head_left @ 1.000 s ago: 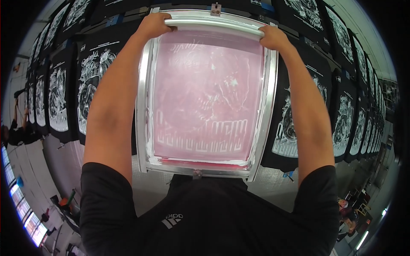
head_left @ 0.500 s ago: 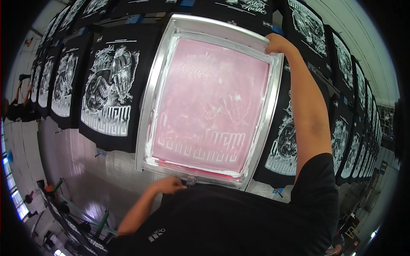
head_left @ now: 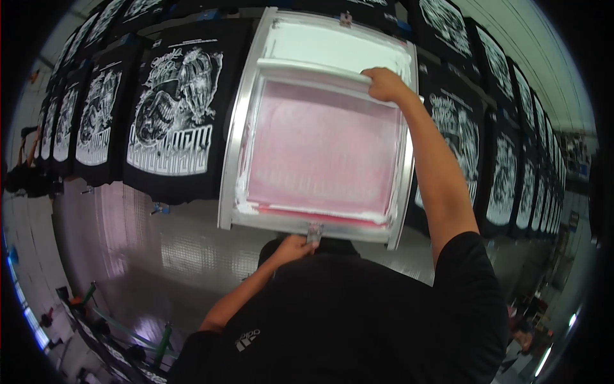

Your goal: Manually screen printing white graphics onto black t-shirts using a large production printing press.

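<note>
A metal screen-printing frame (head_left: 235,141) lies in front of me, its mesh (head_left: 326,144) tinted pink. A long pale squeegee (head_left: 313,69) spans its upper part. My right hand (head_left: 385,84) is closed round the squeegee's right end, with the arm stretched forward. Beyond the squeegee, a band of white ink (head_left: 320,46) covers the mesh. White ink also smears the inner edges. At the near edge, my left hand (head_left: 295,248) has its fingers closed at a small metal clamp (head_left: 314,232); the fingertips are partly hidden.
Black T-shirts with white prints lie in rows, one shirt (head_left: 176,115) left of the frame and another (head_left: 457,134) at its right. A grey floor (head_left: 192,240) shows below. At lower left stands a green-barred rack (head_left: 163,342). Another person (head_left: 31,179) is at far left.
The squeegee and my right hand have come toward me from the frame's far end, leaving white ink behind. My left hand has shifted right to the clamp, and the view has moved.
</note>
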### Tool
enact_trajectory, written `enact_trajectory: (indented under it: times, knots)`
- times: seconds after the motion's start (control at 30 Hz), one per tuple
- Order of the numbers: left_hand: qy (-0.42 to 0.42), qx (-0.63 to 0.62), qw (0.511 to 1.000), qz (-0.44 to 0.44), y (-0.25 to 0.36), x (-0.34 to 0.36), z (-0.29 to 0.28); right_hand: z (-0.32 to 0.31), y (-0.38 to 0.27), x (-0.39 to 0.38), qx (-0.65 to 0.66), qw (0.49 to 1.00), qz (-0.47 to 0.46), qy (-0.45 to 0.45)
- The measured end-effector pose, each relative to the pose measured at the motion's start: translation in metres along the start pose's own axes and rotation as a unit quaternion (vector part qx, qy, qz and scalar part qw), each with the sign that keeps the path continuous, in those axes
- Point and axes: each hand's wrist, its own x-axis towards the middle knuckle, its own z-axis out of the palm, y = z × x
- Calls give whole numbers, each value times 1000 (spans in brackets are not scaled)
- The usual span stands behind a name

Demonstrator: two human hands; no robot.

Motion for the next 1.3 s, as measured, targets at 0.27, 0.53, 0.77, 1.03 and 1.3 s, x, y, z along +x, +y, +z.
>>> enact_trajectory:
  times: [0.27, 0.53, 0.77, 1.03, 1.3]
  knots:
    - [59, 116, 991, 12, 12, 0, 2, 89, -168, -272, 109, 992, 23, 63]
    - [94, 310, 944, -55, 12, 6, 13, 98, -197, -324, 138, 987, 2, 86]
    - [122, 322, 937, -58, 36, -35, 11, 71, -116, -343, 67, 987, 44, 138]
    - [621, 78, 777, 75, 44, -87, -139, 125, -24, -334, 524, 840, 117, 76]
    - [534, -10, 840, 96, 22, -13, -161, 136, -2, -328, 685, 707, 149, 95]
